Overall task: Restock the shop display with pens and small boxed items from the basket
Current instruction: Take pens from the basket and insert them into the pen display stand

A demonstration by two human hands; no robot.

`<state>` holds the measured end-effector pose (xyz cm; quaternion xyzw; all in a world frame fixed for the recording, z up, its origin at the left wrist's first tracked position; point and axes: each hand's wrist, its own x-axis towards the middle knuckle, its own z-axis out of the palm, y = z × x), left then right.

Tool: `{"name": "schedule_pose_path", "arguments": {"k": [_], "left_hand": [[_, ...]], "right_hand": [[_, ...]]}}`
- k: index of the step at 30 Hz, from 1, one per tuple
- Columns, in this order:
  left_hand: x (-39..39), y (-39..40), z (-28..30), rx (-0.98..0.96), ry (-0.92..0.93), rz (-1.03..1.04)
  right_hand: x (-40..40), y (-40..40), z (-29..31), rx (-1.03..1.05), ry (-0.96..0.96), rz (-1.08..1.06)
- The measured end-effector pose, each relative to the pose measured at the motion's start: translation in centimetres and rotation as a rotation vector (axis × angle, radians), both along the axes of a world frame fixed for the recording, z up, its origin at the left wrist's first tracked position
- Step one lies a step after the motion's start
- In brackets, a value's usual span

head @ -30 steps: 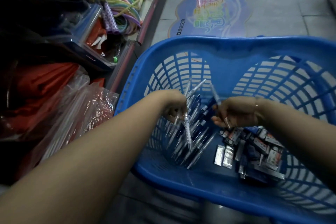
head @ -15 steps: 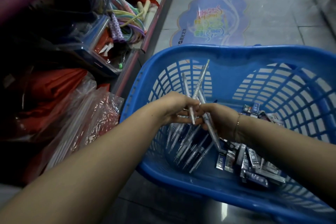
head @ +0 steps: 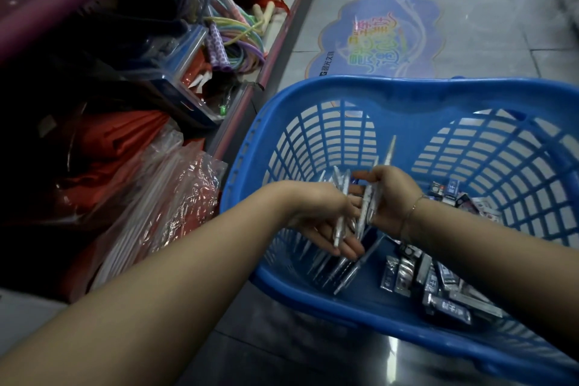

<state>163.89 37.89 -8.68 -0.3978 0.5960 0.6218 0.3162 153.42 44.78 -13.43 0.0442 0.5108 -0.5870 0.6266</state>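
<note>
A blue slatted basket (head: 407, 94) stands on the floor in front of me. Over its middle, my left hand (head: 326, 222) lies palm up with several clear pens (head: 340, 222) resting across its fingers. My right hand (head: 391, 197), a thin bracelet on its wrist, grips another bunch of pens (head: 369, 200) and touches the left hand. More loose pens (head: 344, 269) lie on the basket bottom below the hands. Small dark boxed items (head: 438, 285) are heaped at the basket's right side.
A low shop shelf (head: 272, 50) runs along the left, holding coloured skipping ropes (head: 232, 37), a clear box (head: 185, 72), red bags (head: 103, 147) and crinkled plastic packs (head: 166, 207). A blue floor sticker (head: 379, 37) lies on the tiled floor beyond the basket.
My hands came together over the basket and gathered pens. The left hand has turned palm up and opened flat under the pens, while the right hand keeps its bunch against it.
</note>
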Motion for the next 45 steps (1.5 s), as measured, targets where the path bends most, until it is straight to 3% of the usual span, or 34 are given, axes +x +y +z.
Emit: {"name": "schedule_pose_path", "arguments": {"k": [4, 8, 11, 13, 15, 16, 21, 24, 27, 35, 40, 45], "left_hand": [[-0.6, 0.9, -0.9, -0.178, -0.042, -0.123], [-2.4, 1.9, -1.7, -0.224, -0.072, -0.281], [-2.7, -0.9, -0.2, -0.225, 0.032, -0.210], [-2.7, -3.5, 0.0, -0.495, 0.051, -0.177], [-2.7, -4.7, -1.3, -0.847, -0.006, -0.301], [-2.7, -4.6, -2.3, -0.919, -0.060, -0.389], [-3.1, -3.4, -7.7, -0.976, -0.397, -0.804], [-3.2, -3.5, -9.0, -1.011, -0.424, -0.744], [-3.3, -3.5, -9.8, -1.000, -0.399, -0.682], [-3.6, -4.0, -10.3, -0.917, -0.273, -0.478], [-3.8, -4.0, -9.8, -0.816, -0.259, -0.533], [-3.9, -3.5, -10.3, -0.857, -0.273, -0.540]], "right_hand": [[0.3, -0.2, 0.1, 0.029, 0.008, 0.165], [0.6, -1.2, -0.7, 0.254, 0.369, 0.293], [-2.0, -1.5, -0.9, 0.345, 0.629, 0.286], [-4.5, -0.7, -1.3, 0.428, 0.783, 0.349], [-5.9, 0.8, -1.6, 0.525, 0.857, 0.472], [-6.3, 1.7, -2.0, 0.563, 0.850, 0.535], [-4.6, 3.9, -3.9, 0.610, 0.624, 0.863], [-2.9, 3.0, -4.9, 0.619, 0.673, 0.875], [-0.8, 2.3, -5.6, 0.618, 0.892, 0.890], [-0.4, 1.6, -7.2, 0.687, 0.996, 0.792], [-1.7, 1.6, -7.5, 0.704, 1.061, 0.634], [-1.5, 1.3, -8.4, 0.702, 1.102, 0.643]]}}
